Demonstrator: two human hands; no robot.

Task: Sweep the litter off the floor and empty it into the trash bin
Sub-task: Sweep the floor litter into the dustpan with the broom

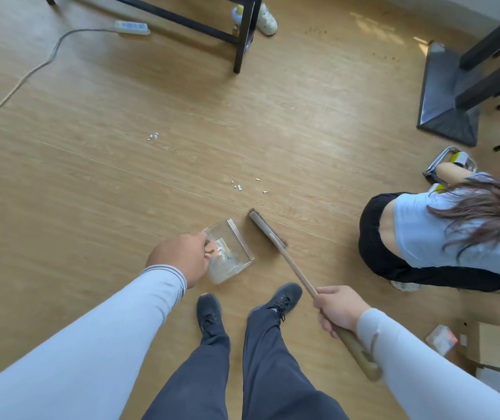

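The right hand (338, 309) grips the wooden-handled broom (268, 231), the left hand (182, 256) apparently pinches the clear plastic dustpan (232, 247) just beside its bristles on the wood-look floor (121, 189), white litter scraps (238, 186) lying beyond.

Open floor (106, 183) across mid-frame left and centre; my hands pass freely there. Only scraps (244, 185) at centre and a smaller bunch (152, 136) up-left. Right side blocked: crouching person (442, 237) near my brush (268, 228), box (497, 344) lower right. Upper right: flat base (445, 98) and dark legs (497, 65). Top centre: table frame (242, 34), shoe (266, 19) behind it. Cable (30, 71) runs from the power strip (132, 27) diagonally through upper left. My own feet (248, 304) sit just below the dustpan (227, 253).
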